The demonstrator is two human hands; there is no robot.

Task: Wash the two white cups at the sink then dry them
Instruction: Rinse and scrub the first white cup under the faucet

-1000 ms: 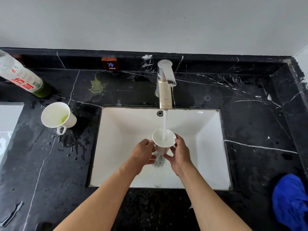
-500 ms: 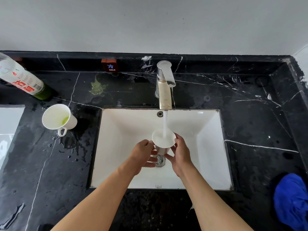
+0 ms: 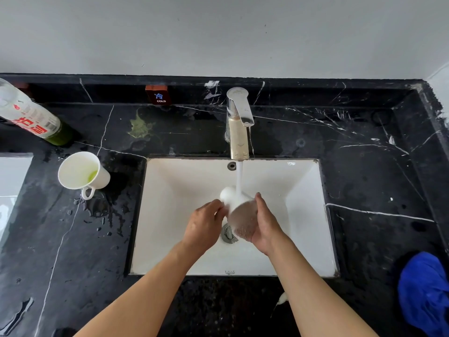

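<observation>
One white cup (image 3: 239,210) is tipped over in both my hands above the white sink (image 3: 303,215), its mouth pointing away to the upper left. Water from the tap (image 3: 239,122) runs onto its side and splashes. My left hand (image 3: 202,224) grips the cup near its rim, my right hand (image 3: 266,222) cradles its base and side. The second white cup (image 3: 81,173) stands on the black counter left of the sink, handle toward me, with a green smear inside.
A detergent bottle (image 3: 31,115) leans at the far left of the wet black marble counter (image 3: 376,166). A blue cloth (image 3: 425,293) lies at the right front. A "COLD" label (image 3: 158,94) sits on the back ledge. The drain (image 3: 228,233) is under my hands.
The cup was upright under the stream, filling with water. Now it is tilted onto its side, mouth away from me, and the water runs over its outside.
</observation>
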